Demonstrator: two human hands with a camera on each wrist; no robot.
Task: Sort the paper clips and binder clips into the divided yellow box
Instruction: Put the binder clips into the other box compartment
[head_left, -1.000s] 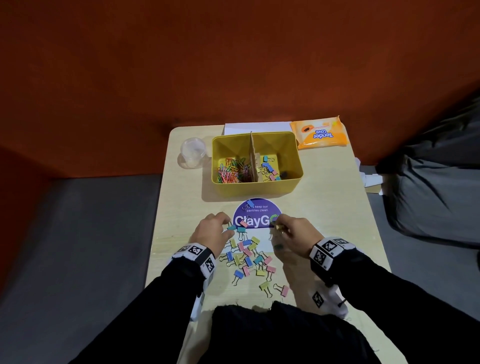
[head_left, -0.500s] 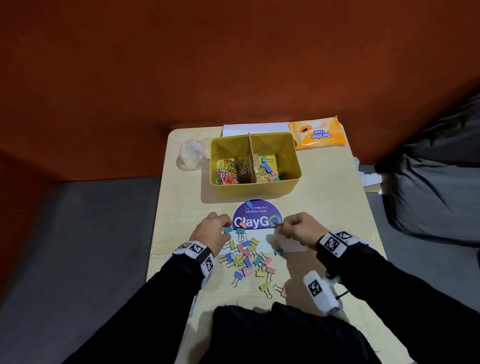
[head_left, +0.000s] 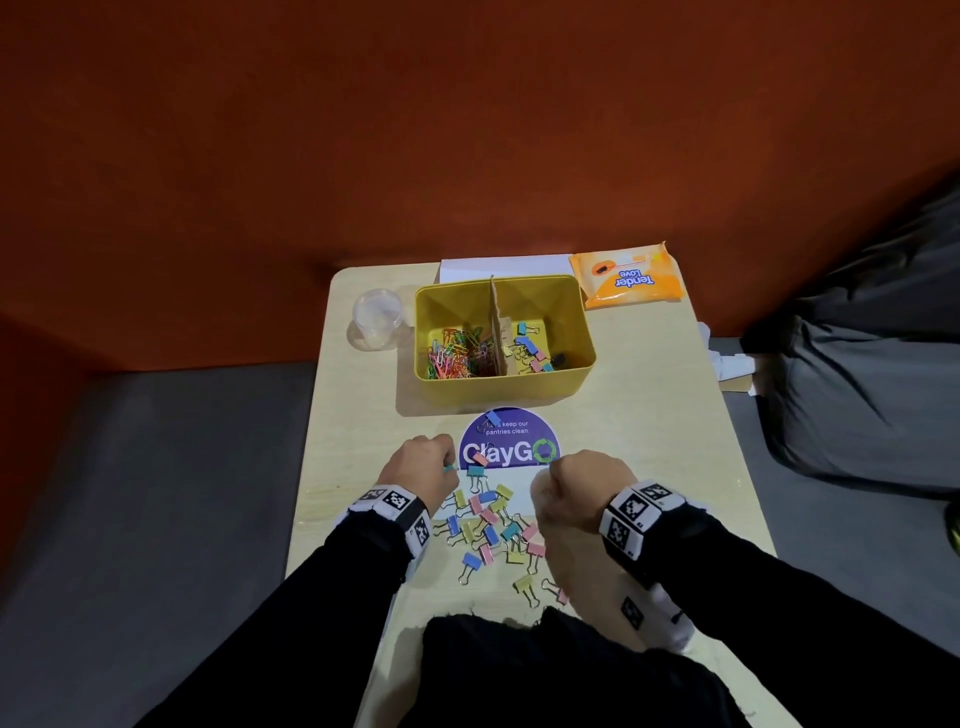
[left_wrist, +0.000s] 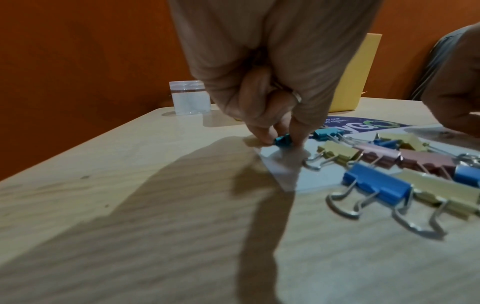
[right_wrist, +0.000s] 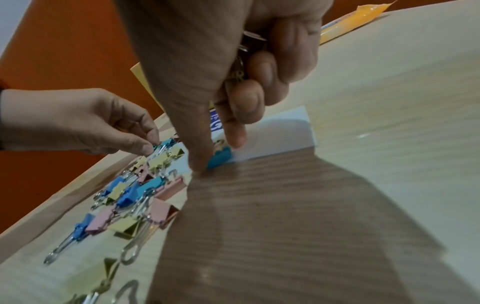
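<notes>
The left hand (head_left: 418, 470) is low over the table (head_left: 649, 415), at the left edge of the pile of binder clips (head_left: 491, 525). Its thumb and first fingers (left_wrist: 262, 133) are bent together and pinch a teal binder clip (left_wrist: 283, 140), which touches the corner of a white sheet under the pile. The other fingers of this hand are curled into the palm, with some metal visible between them, but what it is cannot be told.

The right hand (head_left: 576, 493) is at the right side of the pile. Its thumb and index finger point down and pinch a light blue binder clip (right_wrist: 221, 157) at the edge of the white sheet. The remaining fingers are curled and hold a few metal clip handles against the palm.

Many binder clips in blue, pink and yellow lie loose on the table between the two hands and nearer to the person. One blue clip lies apart on the round purple sticker (head_left: 511, 441).

The divided yellow box (head_left: 571, 374) stands behind the sticker. Its left compartment holds the coloured paper clips (head_left: 452, 353), and its right compartment holds some binder clips. A clear plastic cup (head_left: 376, 317) stands to the left of the box, and an orange packet (head_left: 628, 280) lies behind it at the right.
</notes>
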